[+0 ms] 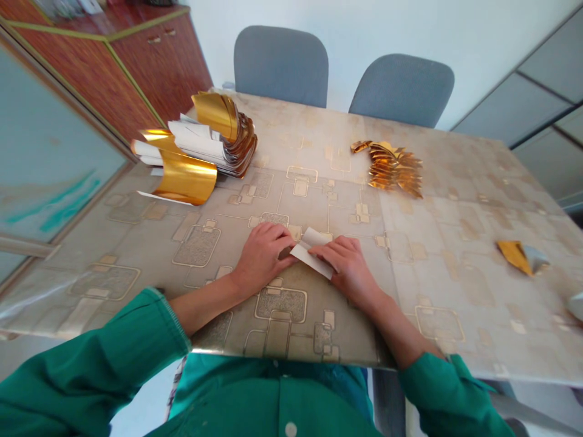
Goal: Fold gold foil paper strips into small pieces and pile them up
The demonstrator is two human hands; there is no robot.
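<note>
Between my two hands, just above or on the patterned tablecloth, is a small sheet of paper [313,261] with its white side up and a crease along it. My left hand [265,252] pinches its left end between thumb and fingers. On the right part of the sheet, my right hand [346,264] holds it with curled fingers, the index finger lying on the white surface. Part of the paper is hidden under the right hand. Whether its underside is gold does not show.
A stack of curled gold-and-white paper sheets [200,145] lies at the back left. Folded gold paper pieces [395,167] are piled at the back right. One gold piece [517,256] lies far right. Two grey chairs [281,67] stand behind the table [291,203].
</note>
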